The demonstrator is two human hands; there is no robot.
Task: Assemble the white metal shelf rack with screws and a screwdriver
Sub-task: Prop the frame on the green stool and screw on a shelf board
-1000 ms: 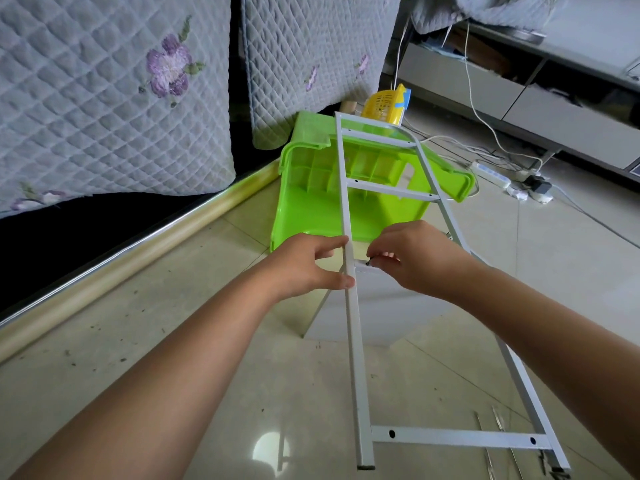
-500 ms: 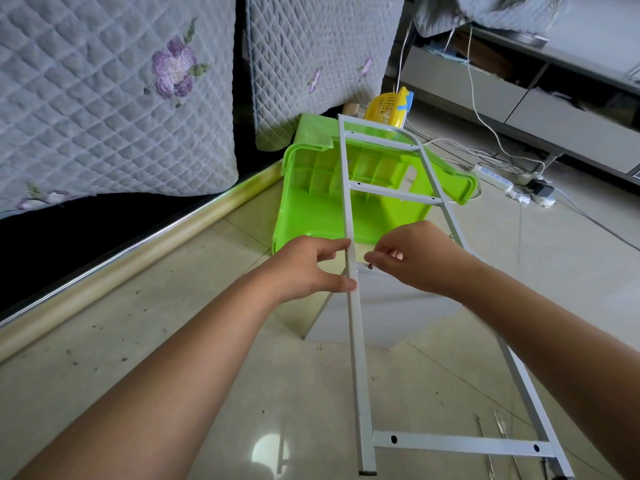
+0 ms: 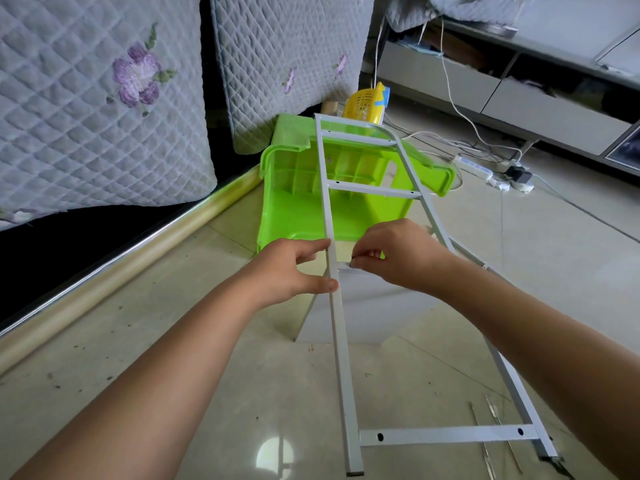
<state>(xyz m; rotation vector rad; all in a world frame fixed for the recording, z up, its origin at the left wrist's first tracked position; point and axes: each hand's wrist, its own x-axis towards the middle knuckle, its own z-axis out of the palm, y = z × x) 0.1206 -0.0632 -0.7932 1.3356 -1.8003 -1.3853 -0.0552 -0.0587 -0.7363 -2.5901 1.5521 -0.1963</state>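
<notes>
The white metal frame [image 3: 341,358], a ladder-like side piece of the shelf rack, lies tilted over the tiled floor [image 3: 194,382], its far rounded end resting over an overturned green plastic bin [image 3: 294,209] and its near end low by the camera. It has 2 long rails and several crossbars; the nearest crossbar [image 3: 446,435] shows 2 dark holes.

The left hand [image 3: 291,268] grips the left rail about midway along, thumb on the near side of the rail and fingers curled over the far side. The right hand [image 3: 391,254] sits just right of that rail, its thumb and fingertips pinching a small dark screw [image 3: 352,264] at the spot where a white panel [image 3: 367,306] meets the rail. That panel hangs below the frame and reaches down to the floor between the 2 rails. No screwdriver can be made out in either hand.

A few thin metal rods [image 3: 485,427] lie on the floor near the frame's lower right corner. Behind the bin stands a yellow plastic basket [image 3: 365,103]. To the left, 2 grey quilted covers [image 3: 86,116] with purple stitched flowers hang down over a dark gap, edged by a pale gold strip [image 3: 145,251] along the floor. At the right, a white power strip [image 3: 476,168] with cables lies on the tiles before a low grey cabinet [image 3: 540,105].
</notes>
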